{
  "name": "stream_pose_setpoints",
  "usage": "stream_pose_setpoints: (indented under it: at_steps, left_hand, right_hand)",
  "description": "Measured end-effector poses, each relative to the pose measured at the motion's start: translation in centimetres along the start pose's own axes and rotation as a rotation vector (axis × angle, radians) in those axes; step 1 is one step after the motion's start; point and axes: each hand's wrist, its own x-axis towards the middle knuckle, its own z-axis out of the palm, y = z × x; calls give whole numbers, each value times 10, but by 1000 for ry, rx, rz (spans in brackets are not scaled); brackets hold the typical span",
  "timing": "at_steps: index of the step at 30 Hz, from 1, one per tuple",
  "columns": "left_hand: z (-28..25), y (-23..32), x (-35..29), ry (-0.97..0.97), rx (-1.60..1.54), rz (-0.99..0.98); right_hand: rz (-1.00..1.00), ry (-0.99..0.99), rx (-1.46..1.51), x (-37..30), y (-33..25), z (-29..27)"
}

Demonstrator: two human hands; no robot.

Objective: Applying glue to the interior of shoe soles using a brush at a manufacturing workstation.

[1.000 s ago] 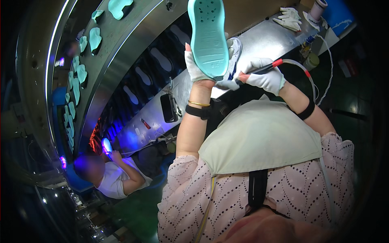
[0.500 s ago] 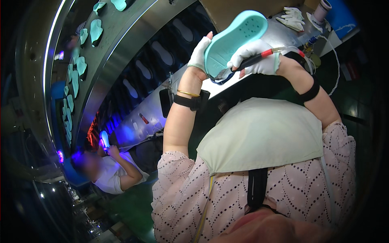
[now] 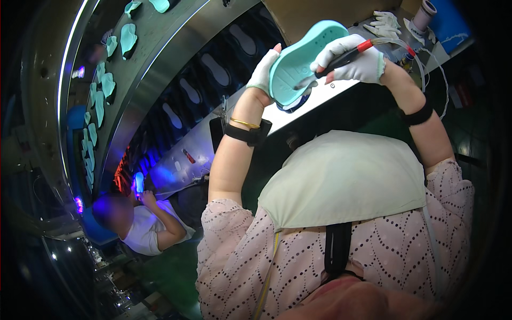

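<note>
My left hand [image 3: 262, 72], in a white glove with bare fingertips, grips the left edge of a teal shoe sole [image 3: 295, 63]. Small holes dot the sole's far, wider end, and something dark shows under its near end. In my right hand [image 3: 350, 61], also gloved, the fingers close round a glue brush [image 3: 341, 60] with a black handle and a red collar. A clear hose [image 3: 392, 41] runs from the brush's back end. Its greyish tip lies over the sole's near half; I cannot tell whether it touches. My right fingers partly cover the sole's right edge.
A curved conveyor [image 3: 140, 58] at the left carries several teal shoe parts [image 3: 128, 38]. Below its metal rim, pale soles [image 3: 215, 69] lie in a dark row. A lit white worktop [image 3: 320, 104] sits behind my hands. White gloves [image 3: 385, 24] and a spool [image 3: 425, 13] lie far right. Another person [image 3: 154, 226] works at lower left.
My right hand and the brush have moved right and slightly up, taking the tip from the sole's near end toward its middle. The sole has dipped slightly at its far end.
</note>
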Motion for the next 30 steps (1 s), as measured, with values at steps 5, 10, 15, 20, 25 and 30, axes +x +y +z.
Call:
stream_pose_setpoints:
  at_steps: [5, 10, 15, 20, 25, 30]
  left_hand:
    - [-6, -25, 17, -140, -378, 375]
    - [-3, -41, 13, -140, -461, 460]
    - [-14, -52, 16, -513, -639, 481]
    - [1, -48, 9, -130, -461, 584]
    - [23, -52, 4, -61, -482, 607]
    - [1, -52, 3, -80, -504, 618]
  right_hand:
    - [53, 280, 147, -7, 11, 53]
    - [382, 297, 408, -1, -8, 44]
    - [-85, 374, 121, -1, 11, 67]
    - [123, 379, 395, 3, -3, 63]
    - [-103, 741, 254, 21, 16, 53]
    - [-49, 490, 306, 22, -2, 74]
